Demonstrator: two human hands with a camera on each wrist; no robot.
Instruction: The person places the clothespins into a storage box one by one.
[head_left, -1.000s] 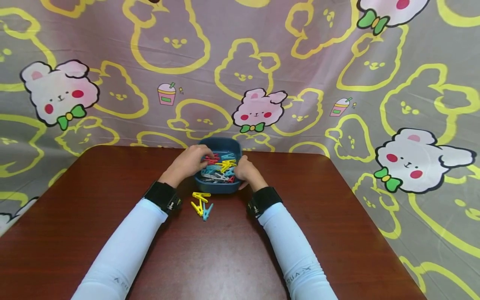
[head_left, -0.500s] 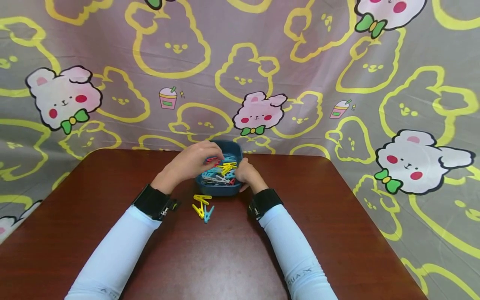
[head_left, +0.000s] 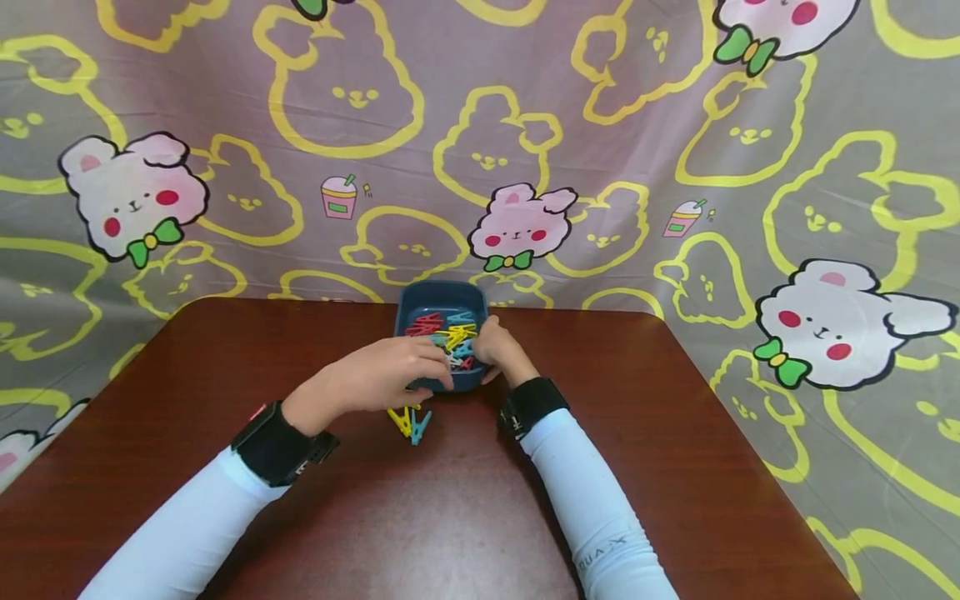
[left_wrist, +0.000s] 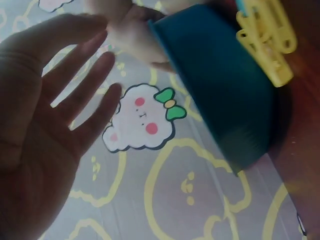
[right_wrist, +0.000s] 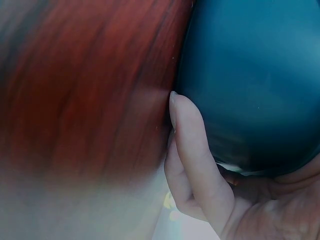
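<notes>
A dark blue plastic box (head_left: 441, 292) holds several clothespins in red (head_left: 425, 324), yellow (head_left: 460, 335), blue and white. My right hand (head_left: 497, 346) grips its right side at the rim; in the right wrist view the thumb (right_wrist: 192, 135) lies along the outer wall. Above the box's front left corner hovers my left hand (head_left: 378, 372), fingers loosely bent, hiding part of the contents. The left wrist view shows nothing between that hand's fingers (left_wrist: 95, 82). On the table before the box lie yellow clothespins (head_left: 400, 423) and a blue clothespin (head_left: 421, 427), partly covered by the left hand.
The brown wooden table (head_left: 600, 417) carries the box near its far edge. Right behind it hangs a grey cloth (head_left: 622, 125) printed with cartoon animals. Both wrists wear black bands.
My left hand has drawn back from over the box's rear left part toward its front left corner, uncovering the red clothespins. My right hand keeps its grip on the box.
</notes>
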